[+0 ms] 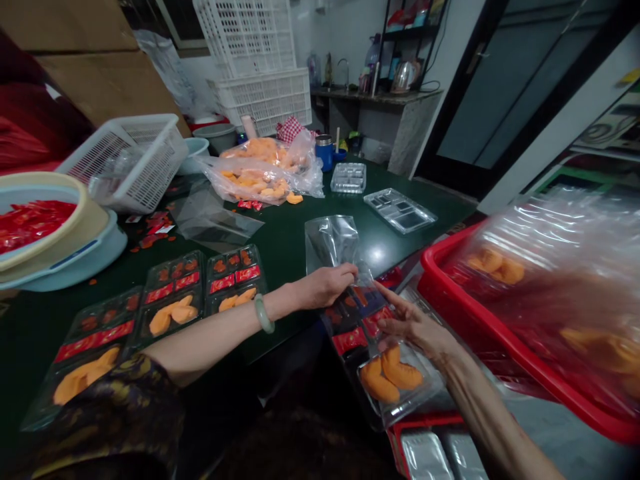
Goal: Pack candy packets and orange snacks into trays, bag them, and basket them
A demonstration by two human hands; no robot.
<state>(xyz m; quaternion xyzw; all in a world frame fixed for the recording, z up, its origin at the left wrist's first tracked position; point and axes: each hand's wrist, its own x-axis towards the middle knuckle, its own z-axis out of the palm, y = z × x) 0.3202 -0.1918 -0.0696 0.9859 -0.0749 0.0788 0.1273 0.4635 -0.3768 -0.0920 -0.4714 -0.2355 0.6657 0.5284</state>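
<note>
Foreground: a filled compartment tray point(403, 407), bearing orange curved pieces point(393, 377) and red sachets point(349, 341), lies beside the near edge of the worktop point(290, 250). The left hand point(333, 283), closed, pinches a clear plastic bag point(333, 237) at the tray's far end; the right hand point(415, 325) has fingers extended over the tray, though whether it grips cannot be told. Right: a red basin point(493, 340). Left: three filled trays point(173, 300). Background: stacked white plastic crates point(270, 100).
</note>
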